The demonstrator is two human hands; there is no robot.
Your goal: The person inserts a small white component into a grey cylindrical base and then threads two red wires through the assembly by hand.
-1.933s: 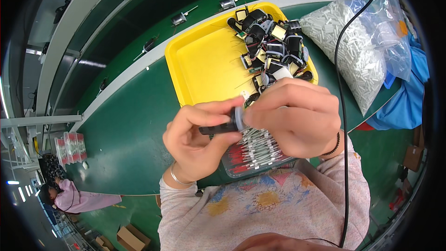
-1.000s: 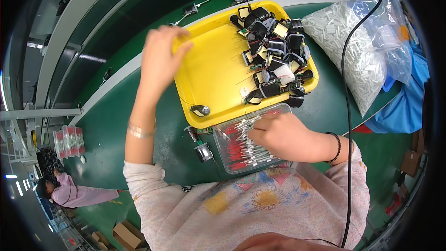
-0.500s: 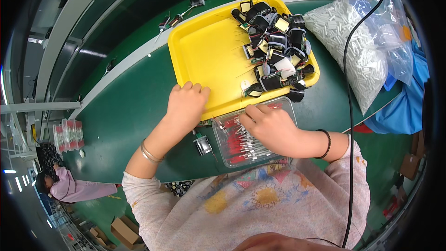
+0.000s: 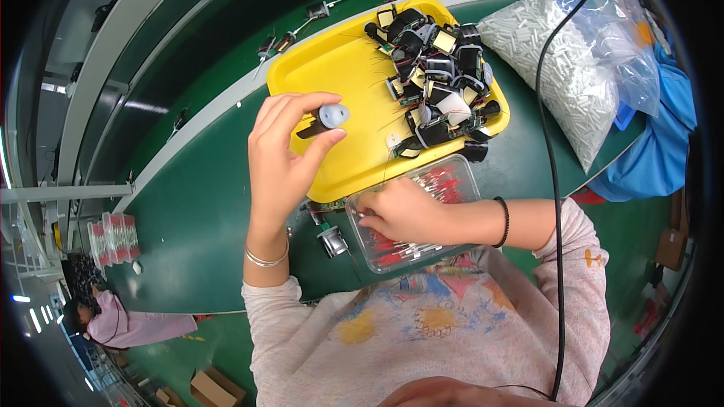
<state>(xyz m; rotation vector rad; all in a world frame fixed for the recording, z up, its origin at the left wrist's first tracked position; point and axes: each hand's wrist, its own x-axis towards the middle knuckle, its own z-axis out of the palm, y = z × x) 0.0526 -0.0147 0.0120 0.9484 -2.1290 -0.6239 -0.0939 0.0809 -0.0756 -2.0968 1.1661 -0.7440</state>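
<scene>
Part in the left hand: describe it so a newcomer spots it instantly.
Find the yellow tray on the green table. Over its left half, the left hand pinches a black part with a round grey cap. Unlike the black components heaped at the tray's right, this one is held alone, cap facing the camera.

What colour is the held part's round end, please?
The round end is pale bluish grey; the head view shows it best.

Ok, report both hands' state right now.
Left hand: holding a black part with a grey round end.
Right hand: down in the clear box; whether it grips anything cannot be told.
</scene>
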